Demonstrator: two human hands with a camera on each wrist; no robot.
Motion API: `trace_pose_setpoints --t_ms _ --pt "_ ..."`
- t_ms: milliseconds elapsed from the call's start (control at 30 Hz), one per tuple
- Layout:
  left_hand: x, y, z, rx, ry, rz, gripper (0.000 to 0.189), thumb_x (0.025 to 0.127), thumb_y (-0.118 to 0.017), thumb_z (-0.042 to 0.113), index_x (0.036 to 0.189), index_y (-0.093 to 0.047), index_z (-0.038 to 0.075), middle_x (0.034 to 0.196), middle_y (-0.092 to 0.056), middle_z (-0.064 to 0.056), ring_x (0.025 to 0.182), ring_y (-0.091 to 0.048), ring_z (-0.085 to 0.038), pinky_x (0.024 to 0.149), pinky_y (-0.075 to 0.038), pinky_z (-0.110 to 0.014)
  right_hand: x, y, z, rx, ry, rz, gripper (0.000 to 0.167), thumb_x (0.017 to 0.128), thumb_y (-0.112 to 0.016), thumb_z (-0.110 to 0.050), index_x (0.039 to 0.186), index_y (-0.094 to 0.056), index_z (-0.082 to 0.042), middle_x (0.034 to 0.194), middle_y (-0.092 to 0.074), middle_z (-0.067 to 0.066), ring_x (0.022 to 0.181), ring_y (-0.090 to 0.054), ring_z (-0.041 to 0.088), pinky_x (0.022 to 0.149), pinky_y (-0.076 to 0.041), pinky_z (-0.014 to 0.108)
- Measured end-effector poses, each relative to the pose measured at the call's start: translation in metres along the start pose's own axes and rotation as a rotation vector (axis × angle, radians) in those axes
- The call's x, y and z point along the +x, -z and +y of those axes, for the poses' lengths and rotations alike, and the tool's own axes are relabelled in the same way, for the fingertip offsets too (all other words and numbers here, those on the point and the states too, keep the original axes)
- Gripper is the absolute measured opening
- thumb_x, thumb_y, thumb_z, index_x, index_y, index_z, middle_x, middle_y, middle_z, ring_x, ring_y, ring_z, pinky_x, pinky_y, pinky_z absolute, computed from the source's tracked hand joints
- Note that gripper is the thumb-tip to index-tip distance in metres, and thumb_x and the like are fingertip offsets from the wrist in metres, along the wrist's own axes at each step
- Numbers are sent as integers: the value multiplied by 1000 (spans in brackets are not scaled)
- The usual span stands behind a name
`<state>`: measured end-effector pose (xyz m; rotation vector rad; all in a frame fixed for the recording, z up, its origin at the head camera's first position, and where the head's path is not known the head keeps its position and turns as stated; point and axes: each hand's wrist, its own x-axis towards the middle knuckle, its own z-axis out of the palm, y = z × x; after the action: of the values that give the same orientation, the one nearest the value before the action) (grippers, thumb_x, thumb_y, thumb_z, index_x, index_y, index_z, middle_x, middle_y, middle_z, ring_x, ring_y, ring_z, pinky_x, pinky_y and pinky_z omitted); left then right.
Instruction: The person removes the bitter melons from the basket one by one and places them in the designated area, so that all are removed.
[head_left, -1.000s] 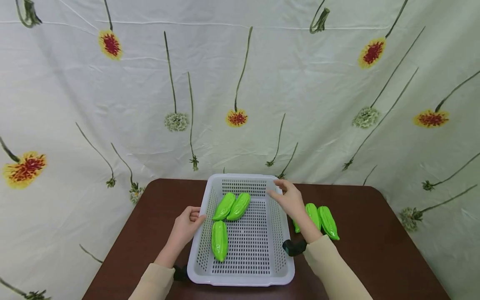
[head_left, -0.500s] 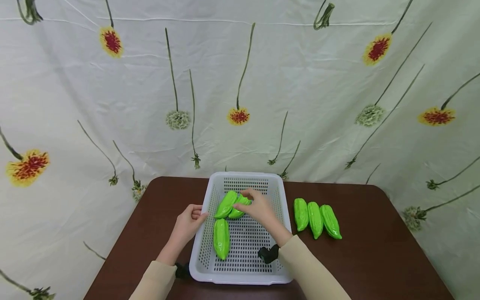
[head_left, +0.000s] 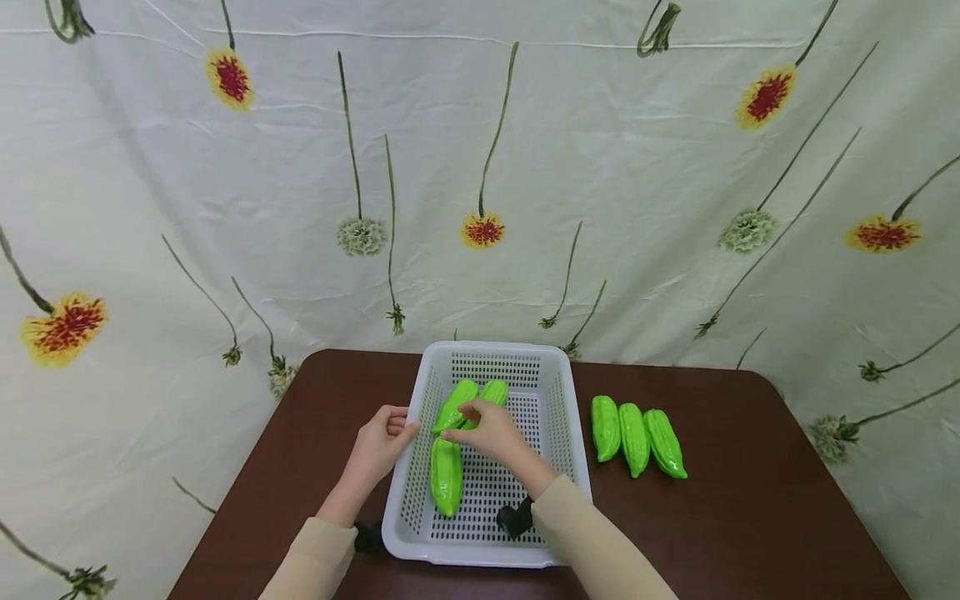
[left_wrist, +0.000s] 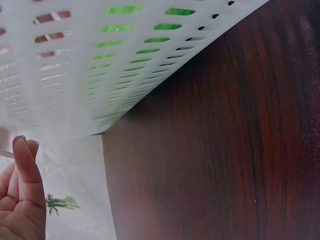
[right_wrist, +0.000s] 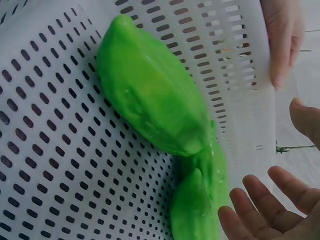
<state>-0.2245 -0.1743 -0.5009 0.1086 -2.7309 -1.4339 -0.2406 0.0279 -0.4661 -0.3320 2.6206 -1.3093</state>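
Observation:
A white perforated plastic basket (head_left: pixel 480 560) holds three glossy green bitter melons: a near one (head_left: pixel 447 482), a far left one (head_left: pixel 456 403) and a far right one (head_left: pixel 495 390) that is partly covered. My left hand (head_left: pixel 379 442) pinches the basket's left rim between thumb and fingers. Over the basket's left half hovers my right hand (head_left: pixel 491 433), thumb and fingers spread and nothing held. In the right wrist view its fingers stand apart from the nearest bitter melon (right_wrist: pixel 150 90), beside the two behind.
On the dark brown table (head_left: pixel 720 533), three more bitter melons (head_left: pixel 634 440) lie side by side right of the basket. A flowered cloth (head_left: pixel 480 167) hangs behind the table. Black wrist cameras (head_left: pixel 514 518) sit below both hands.
My right hand has moved from the basket's right rim leftward and slightly nearer, over the bitter melons inside. The left hand keeps its grip on the rim.

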Motion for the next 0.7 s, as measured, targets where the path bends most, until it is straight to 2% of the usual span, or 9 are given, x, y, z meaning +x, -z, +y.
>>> trace_pose_setpoints --t_ms 167,500,700 --pt "0 0 1 5 -3 -1 37 93 -68 20 122 -56 0 102 -66 -14 89 -66 -21 73 -61 -35 2 -8 4 -27 -34 -31 61 82 -80 -34 129 -60 0 122 -65 15 114 -61 29 99 -51 45" --pt "0 -2 1 12 -9 17 36 92 -69 19 121 -57 0 100 -66 -14 86 -65 -21 71 -61 -34 -2 -17 11 -82 -101 -125 63 79 -82 -34 125 -61 4 108 -68 17 97 -63 27 86 -55 45" --pt "0 -1 -2 2 -5 15 36 92 -69 19 121 -57 0 99 -66 -13 86 -65 -19 71 -61 -33 -9 -20 11 -151 -136 -189 68 78 -82 -38 127 -59 3 119 -65 19 110 -61 32 96 -51 49"
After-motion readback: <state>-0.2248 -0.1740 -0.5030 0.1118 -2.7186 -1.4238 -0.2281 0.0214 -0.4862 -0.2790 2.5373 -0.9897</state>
